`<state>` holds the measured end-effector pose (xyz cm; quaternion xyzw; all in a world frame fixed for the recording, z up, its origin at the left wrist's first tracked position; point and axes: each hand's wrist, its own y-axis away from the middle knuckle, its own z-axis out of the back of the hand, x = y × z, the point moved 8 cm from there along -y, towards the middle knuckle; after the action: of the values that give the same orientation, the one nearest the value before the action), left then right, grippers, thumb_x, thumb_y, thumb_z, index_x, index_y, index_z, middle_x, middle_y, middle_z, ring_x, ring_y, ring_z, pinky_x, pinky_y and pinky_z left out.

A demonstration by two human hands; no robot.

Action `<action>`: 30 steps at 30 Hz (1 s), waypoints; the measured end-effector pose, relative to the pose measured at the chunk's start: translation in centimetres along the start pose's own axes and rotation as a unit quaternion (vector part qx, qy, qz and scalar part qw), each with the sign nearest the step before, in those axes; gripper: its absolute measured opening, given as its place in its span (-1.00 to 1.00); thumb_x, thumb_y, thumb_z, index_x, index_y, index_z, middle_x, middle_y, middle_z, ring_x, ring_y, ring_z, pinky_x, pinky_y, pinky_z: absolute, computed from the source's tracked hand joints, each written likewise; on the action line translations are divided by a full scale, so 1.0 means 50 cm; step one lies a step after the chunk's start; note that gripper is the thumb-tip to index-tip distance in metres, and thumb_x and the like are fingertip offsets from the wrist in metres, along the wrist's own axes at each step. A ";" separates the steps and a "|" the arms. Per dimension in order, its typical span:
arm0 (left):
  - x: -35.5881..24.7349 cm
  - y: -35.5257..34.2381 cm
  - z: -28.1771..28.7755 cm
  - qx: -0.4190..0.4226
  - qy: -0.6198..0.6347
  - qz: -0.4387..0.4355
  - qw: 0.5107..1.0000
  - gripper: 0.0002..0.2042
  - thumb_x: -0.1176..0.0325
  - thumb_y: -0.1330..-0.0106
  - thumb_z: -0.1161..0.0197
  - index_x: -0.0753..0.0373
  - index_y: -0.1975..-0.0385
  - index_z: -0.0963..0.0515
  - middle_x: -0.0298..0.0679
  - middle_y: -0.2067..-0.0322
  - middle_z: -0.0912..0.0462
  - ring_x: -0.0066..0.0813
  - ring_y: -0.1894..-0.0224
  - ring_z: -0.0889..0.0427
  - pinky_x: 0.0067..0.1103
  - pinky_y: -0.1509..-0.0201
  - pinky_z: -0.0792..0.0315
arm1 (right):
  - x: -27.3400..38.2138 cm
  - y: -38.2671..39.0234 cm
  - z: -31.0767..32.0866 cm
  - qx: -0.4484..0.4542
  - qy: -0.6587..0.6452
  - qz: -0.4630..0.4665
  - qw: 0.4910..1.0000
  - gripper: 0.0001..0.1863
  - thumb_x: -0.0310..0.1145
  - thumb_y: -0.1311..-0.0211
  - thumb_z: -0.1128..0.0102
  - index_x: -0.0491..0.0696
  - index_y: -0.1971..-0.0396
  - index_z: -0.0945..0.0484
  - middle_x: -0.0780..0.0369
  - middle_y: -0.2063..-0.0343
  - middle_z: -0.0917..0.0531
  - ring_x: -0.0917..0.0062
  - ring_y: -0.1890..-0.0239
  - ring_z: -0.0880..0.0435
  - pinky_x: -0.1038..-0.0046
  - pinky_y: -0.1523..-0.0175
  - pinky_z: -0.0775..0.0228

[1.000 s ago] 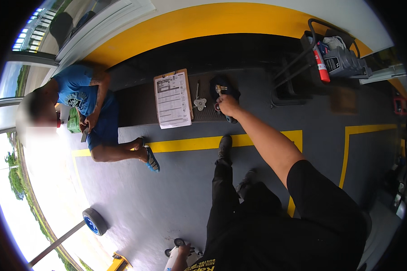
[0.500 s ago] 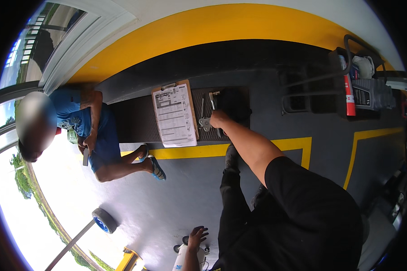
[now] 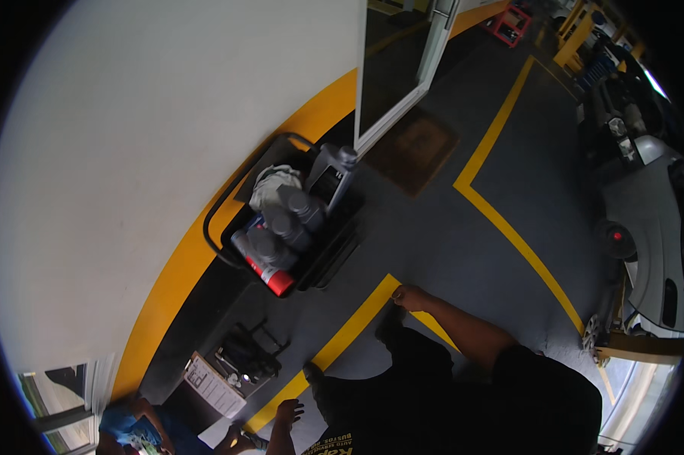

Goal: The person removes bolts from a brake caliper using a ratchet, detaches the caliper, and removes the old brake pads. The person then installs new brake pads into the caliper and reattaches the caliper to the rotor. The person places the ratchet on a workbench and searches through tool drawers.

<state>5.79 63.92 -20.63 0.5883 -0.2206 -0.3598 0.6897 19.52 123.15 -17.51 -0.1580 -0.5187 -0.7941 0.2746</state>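
My right hand (image 3: pixel 412 298) hangs over the grey floor near a corner of yellow floor line (image 3: pixel 390 282), fingers closed around something small that I cannot make out. My left hand (image 3: pixel 287 412) is low in the view with its fingers apart and nothing in it. A black-framed cart (image 3: pixel 217 220) stands by the wall, loaded with several grey bottles (image 3: pixel 289 227), a red spray can (image 3: pixel 280 282) and a pale cloth (image 3: pixel 270 186). Behind my left hand, a clipboard with papers (image 3: pixel 209 383) lies beside a dark bag (image 3: pixel 247 356) on a low bench.
A seated person in blue (image 3: pixel 122 425) is at the lower left. A glass door (image 3: pixel 395 57) stands beside a brown mat (image 3: pixel 412 152). At the right are a silver car (image 3: pixel 645 235) and a yellow lift (image 3: pixel 573 38); a red tool cart (image 3: pixel 511 24) is at the back.
My view has swung right toward the cart, door and car. My right hand has left the metal items on the bench and is now over the floor.
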 end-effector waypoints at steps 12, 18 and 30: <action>-1.203 0.155 -1.199 0.125 -0.317 -0.123 0.932 -0.61 0.13 -0.38 -0.20 0.16 -0.12 -0.51 -0.24 0.01 -0.67 -0.31 0.06 -0.64 -0.30 -0.06 -0.44 | -1.031 0.371 1.245 -0.336 -0.418 -0.191 0.822 -0.70 -0.27 -0.41 -0.10 -0.02 -0.05 -0.56 0.23 0.26 -0.70 0.52 0.30 -0.69 0.38 0.19 -0.55; -1.976 0.303 -1.925 0.105 -0.408 -0.265 0.867 -0.57 0.12 -0.38 -0.24 0.25 -0.12 -0.53 -0.16 -0.01 -0.62 -0.24 0.06 -0.61 -0.19 0.11 -0.50 | -1.522 0.368 1.234 -0.207 -0.612 -0.415 0.640 -0.84 -0.34 -0.40 -0.03 0.08 0.39 -0.57 0.29 0.53 -0.57 0.48 0.54 -0.53 0.35 0.46 -0.41; -2.389 1.894 -3.868 0.504 -0.484 -0.697 -0.161 -0.45 -0.09 -0.39 -0.20 0.31 -0.08 -0.53 -0.03 0.14 -0.72 -0.21 0.10 -0.66 -0.29 -0.01 -0.53 | -1.818 -0.142 2.536 -0.162 -0.495 -0.245 0.818 -0.84 -0.33 -0.41 0.00 0.07 0.34 -0.56 0.25 0.53 -0.59 0.44 0.53 -0.57 0.35 0.45 -0.44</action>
<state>92.08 285.11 44.80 -0.2330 0.0700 0.5963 0.7650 83.65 265.57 -19.19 -0.4397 -0.4699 -0.7227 -0.2520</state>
